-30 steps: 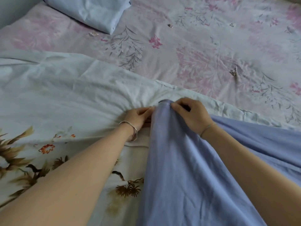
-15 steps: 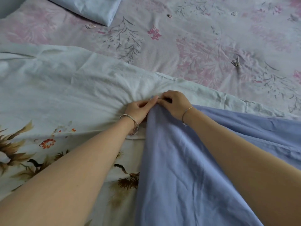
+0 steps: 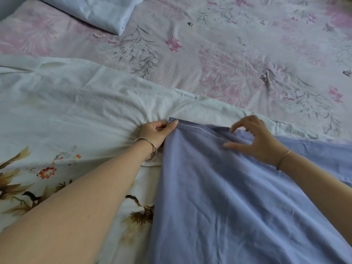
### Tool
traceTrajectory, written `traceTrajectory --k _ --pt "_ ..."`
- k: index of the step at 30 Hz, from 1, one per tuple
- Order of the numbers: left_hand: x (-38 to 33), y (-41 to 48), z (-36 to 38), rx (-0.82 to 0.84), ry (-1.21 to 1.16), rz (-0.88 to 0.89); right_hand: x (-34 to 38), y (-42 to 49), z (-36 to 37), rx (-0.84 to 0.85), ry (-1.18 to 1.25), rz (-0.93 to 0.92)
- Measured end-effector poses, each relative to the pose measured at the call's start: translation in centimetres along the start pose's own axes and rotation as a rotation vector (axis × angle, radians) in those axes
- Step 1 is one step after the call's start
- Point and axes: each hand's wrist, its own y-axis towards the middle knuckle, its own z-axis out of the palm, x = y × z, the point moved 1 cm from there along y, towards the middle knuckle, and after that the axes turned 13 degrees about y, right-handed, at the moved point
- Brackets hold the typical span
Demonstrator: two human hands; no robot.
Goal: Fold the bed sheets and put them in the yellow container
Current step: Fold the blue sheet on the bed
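Folding looks barely begun: left hand [image 3: 156, 132] pinches a corner of the blue sheet [image 3: 228, 197] lying over a white floral sheet [image 3: 66, 111], right hand [image 3: 257, 138] apart, fingers arched loosely on its hem; yellow container unseen.

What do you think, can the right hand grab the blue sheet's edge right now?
Probably yes: the right hand sits right above the blue sheet, fingertips at its hem, nothing in between.

You're in somebody's bedroom: pink floral bedspread [image 3: 238, 54] filling the view, pale blue pillow [image 3: 99, 10] up in the corner, blue sheet [image 3: 228, 206] and printed white sheet [image 3: 76, 111] spread on top.
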Motion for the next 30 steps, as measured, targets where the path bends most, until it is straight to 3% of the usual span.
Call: traceTrajectory --k 3,7,10,15,20,22,25,30 --pt "0.2 0.1 0.1 -0.029 0.008 -0.005 -0.7 -1.1 0.4 0.034 -0.007 0.052" --pt "0.2 0.3 0.3 -0.051 0.008 -0.014 -1.2 -2.1 0.6 -0.002 -0.069 0.261" --pt "0.2 0.4 0.3 -0.059 0.01 -0.02 -1.1 -3.0 -0.1 0.094 -0.12 0.4" --pt "0.2 0.4 0.4 -0.055 0.021 -0.033 -1.3 -4.3 -0.6 0.024 -0.076 0.298" --pt "0.3 0.7 0.8 -0.087 -0.005 -0.041 1.2 0.1 -2.5 -0.387 -0.007 0.026" --pt "0.5 0.9 0.9 -0.104 0.0 -0.043 0.9 2.5 -2.8 -0.321 -0.08 0.042" --pt "0.6 1.1 0.8 -0.099 -0.004 -0.043 -2.7 2.3 -1.3 -0.085 -0.293 0.276" --pt "0.7 1.6 0.8 -0.121 0.016 -0.018 -4.2 0.3 -1.5 -0.134 -0.257 0.308"
